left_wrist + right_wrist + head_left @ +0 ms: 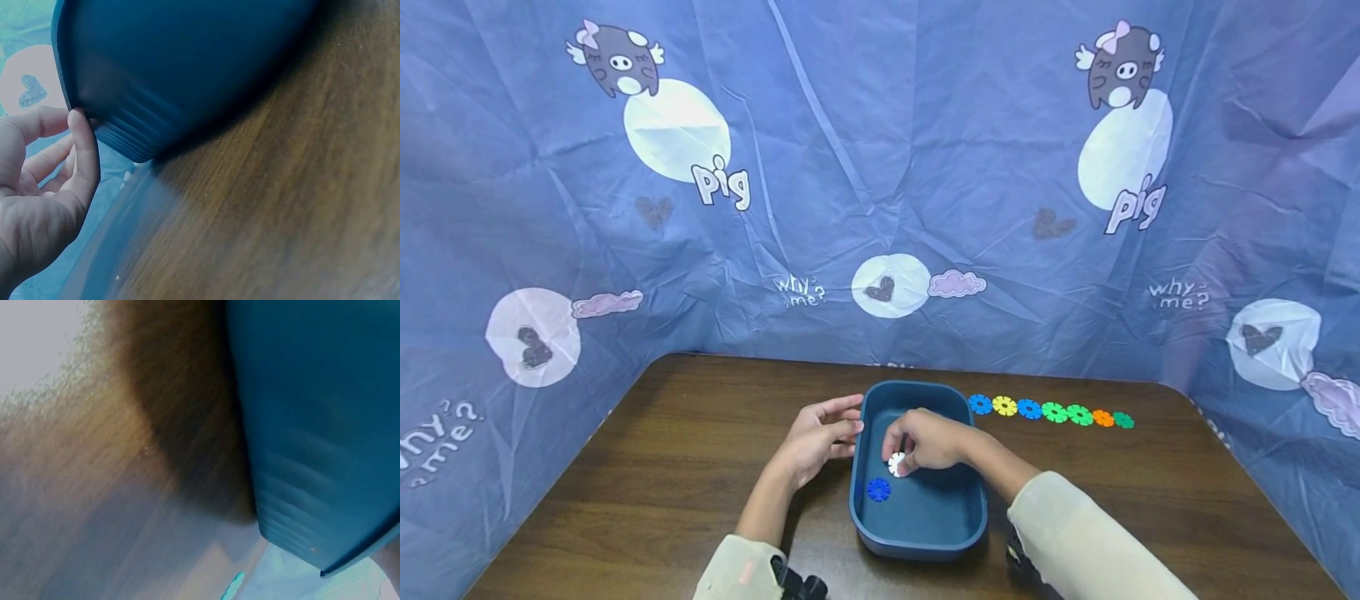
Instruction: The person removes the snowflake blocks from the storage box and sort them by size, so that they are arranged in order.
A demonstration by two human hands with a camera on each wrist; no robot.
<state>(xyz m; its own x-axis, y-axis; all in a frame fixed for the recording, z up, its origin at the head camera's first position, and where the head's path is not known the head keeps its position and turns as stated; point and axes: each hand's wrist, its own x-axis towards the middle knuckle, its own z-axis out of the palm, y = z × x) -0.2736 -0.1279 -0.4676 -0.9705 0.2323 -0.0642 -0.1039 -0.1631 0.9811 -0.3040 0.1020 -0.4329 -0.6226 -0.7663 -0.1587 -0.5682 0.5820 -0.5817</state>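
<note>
Inside a dark blue plastic bin [917,517], my right hand [932,440] pinches a white snowflake building disc [897,464] between thumb and fingers. Close by, a dark blue disc [878,489] lies on the bin's floor. My left hand [817,440] is at the bin's left side, its fingertips against the outside near the rim. The left wrist view shows that hand's thumb [80,134] at the bin's edge, fingers loosely bent. In the right wrist view the bin's outer wall [312,425] hides nearly all of the right hand.
Right of the bin, a row of discs runs along the brown table [1150,492]: blue, yellow [1004,406], blue, two light green [1055,412], orange [1102,418] and dark green [1123,420]. A blue printed cloth [895,183] hangs behind the table.
</note>
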